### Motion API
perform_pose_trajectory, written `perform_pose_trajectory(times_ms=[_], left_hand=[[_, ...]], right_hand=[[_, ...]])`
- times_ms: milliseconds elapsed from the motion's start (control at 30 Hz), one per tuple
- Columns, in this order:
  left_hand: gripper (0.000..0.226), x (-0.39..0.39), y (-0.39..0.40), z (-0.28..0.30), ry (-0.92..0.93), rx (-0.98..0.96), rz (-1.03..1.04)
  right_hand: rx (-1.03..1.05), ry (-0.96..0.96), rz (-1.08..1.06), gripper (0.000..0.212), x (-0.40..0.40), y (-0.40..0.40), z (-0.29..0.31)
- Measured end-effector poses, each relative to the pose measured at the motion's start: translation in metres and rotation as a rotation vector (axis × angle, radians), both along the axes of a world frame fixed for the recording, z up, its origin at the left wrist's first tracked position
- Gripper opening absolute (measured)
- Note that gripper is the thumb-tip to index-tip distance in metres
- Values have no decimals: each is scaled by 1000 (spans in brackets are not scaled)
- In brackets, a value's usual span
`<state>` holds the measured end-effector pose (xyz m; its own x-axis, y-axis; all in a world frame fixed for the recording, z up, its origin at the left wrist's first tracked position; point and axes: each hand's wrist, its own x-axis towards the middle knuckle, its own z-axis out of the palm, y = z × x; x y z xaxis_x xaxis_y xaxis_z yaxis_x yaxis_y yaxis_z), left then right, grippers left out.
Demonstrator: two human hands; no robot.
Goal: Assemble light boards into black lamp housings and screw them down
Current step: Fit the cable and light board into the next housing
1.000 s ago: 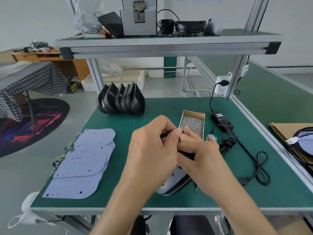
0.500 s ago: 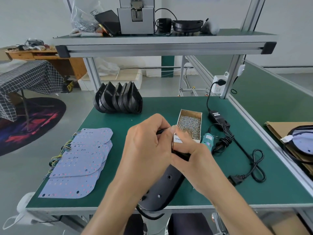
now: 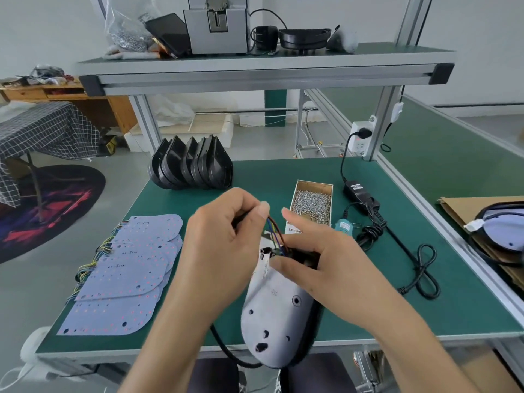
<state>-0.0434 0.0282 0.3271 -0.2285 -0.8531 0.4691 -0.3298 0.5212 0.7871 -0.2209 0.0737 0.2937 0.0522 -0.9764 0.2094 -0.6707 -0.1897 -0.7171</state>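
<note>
Two bare hands work over the near edge of a green workbench [image 3: 425, 316]. The left hand [image 3: 224, 251] has its fingers curled, thumb and forefinger pinching a small bundle of coloured wires [image 3: 274, 232] that runs down from the fingertips. The right hand [image 3: 320, 259] lies just beside it, forefinger stretched out straight above the wires, while its thumb and the other fingers curl round the far end of a black lamp housing [image 3: 309, 336]. A pale light board [image 3: 276, 313] sits in that housing, face up, with several dark holes showing; the wires enter at the board's far end, between the two hands. The housing's near end juts past the bench edge, and a black cable [image 3: 226, 350] loops under it.

To the left, a fanned pile of more light boards [image 3: 124, 279] lies flat on the bench, with yellow and green wire tails along their left side. At the back left a row of empty black housings [image 3: 192, 165] stands on edge, packed close together. Just beyond the right hand is an open cardboard box of screws [image 3: 312, 202], and beside it a teal tool [image 3: 344, 226], partly hidden. A black power adapter [image 3: 358, 191] with its coiled cord [image 3: 422, 270] lies to the right, plugged into a white socket [image 3: 360, 136] on the frame post. An overhead shelf [image 3: 269, 72] carries a grey machine [image 3: 217, 24] and a bag of small parts [image 3: 127, 26]. At far right another housing with a board [image 3: 504, 231] rests on cardboard
</note>
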Motion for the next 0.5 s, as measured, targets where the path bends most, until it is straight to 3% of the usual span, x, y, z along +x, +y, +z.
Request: perform_pose_trajectory(times_ms=[200, 367, 500], left_hand=[[25, -6, 9, 6, 24, -43, -18], [25, -11, 13, 3, 26, -24, -24], [29, -12, 13, 1, -9, -21, -7]], right_hand=[[-11, 148, -36, 26, 13, -1, 9], [80, 1, -46, 34, 17, 3, 3], [99, -44, -72, 18, 16, 3, -4]])
